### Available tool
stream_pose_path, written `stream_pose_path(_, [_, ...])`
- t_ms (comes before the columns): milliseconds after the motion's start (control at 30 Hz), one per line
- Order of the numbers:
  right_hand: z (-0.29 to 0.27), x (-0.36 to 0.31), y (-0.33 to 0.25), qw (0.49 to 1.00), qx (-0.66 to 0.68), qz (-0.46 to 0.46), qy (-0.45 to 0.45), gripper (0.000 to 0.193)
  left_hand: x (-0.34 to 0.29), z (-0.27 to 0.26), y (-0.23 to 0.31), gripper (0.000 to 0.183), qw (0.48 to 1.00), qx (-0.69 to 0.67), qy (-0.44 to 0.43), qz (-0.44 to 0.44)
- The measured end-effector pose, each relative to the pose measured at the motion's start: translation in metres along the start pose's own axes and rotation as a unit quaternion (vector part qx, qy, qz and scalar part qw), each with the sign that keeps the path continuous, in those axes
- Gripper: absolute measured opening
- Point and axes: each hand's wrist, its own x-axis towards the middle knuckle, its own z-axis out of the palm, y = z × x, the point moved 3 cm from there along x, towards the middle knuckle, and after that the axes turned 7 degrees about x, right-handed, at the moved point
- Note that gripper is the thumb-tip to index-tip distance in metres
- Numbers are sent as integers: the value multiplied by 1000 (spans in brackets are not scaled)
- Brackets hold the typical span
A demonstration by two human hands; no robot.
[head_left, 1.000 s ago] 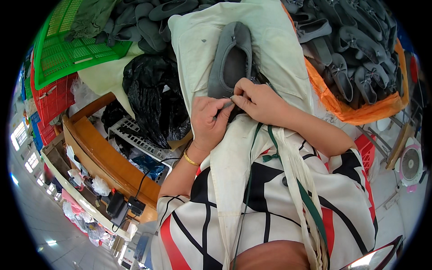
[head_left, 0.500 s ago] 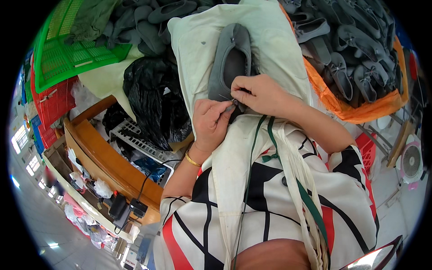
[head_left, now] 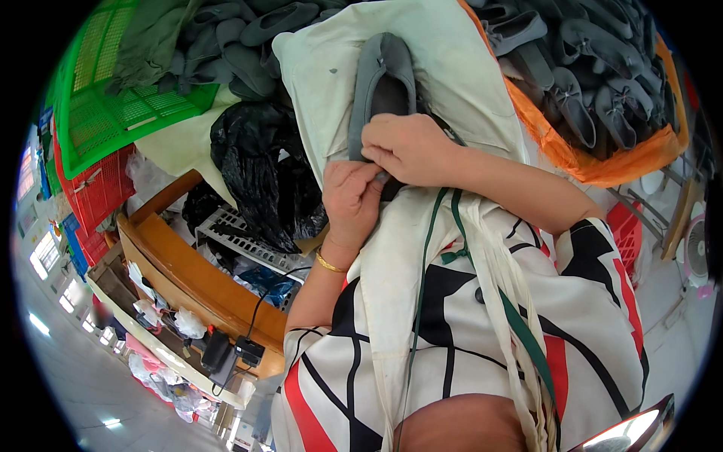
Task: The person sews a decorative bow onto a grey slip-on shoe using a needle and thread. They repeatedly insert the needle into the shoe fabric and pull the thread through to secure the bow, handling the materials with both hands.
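A grey slip-on shoe (head_left: 365, 84) lies on a white cloth-covered cushion (head_left: 316, 98) in front of me, its rounded end pointing away. At the shoe's near end my left hand (head_left: 349, 202) is closed, thumb and fingers pinching a small grey piece whose kind is unclear. My right hand (head_left: 413, 151) is closed in a pinch just above and right of it, partly over the shoe's opening. Whatever the right fingertips hold is hidden. The two hands nearly touch, covering the near part of the shoe.
Grey shoes fill an orange-edged sack (head_left: 625, 162) at the far right. More grey shoes (head_left: 245, 64) are heaped at the far left, beside a green plastic crate (head_left: 83, 143). A black plastic bag (head_left: 260, 166) and a wooden drawer table (head_left: 199, 264) stand to my left.
My right hand has moved slightly left and away from me, over more of the shoe. A thin needle-like line seen earlier near the left fingertips no longer shows. The view has shifted slightly.
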Motion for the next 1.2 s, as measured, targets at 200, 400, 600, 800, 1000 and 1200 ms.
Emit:
stream_pose_path(200, [-1, 14, 15, 990, 108, 32, 86, 14, 1, 3, 4, 17, 998, -11, -56, -3])
stream_pose_path(400, [-7, 10, 22, 952, 261, 157, 42, 21, 9, -2, 11, 17, 998, 2, -66, -23])
stream_pose_path(600, [-11, 3, 6, 859, 429, 278, -32, 25, 8, -8, 3, 18, 995, -22, -87, -32])
stream_pose_path(800, [-9, 5, 5, 834, 462, 297, -43, 26, 22, -12, -2, 18, 984, -56, -164, -25])
stream_pose_path(1000, [-5, 6, 12, 859, 450, 242, -41, 22, 30, -9, -8, 17, 982, -58, -177, -14])
stream_pose_path(1200, [-15, 3, 10, 876, 383, 285, -72, 18, 33, -11, -10, 16, 984, -39, -176, -4])
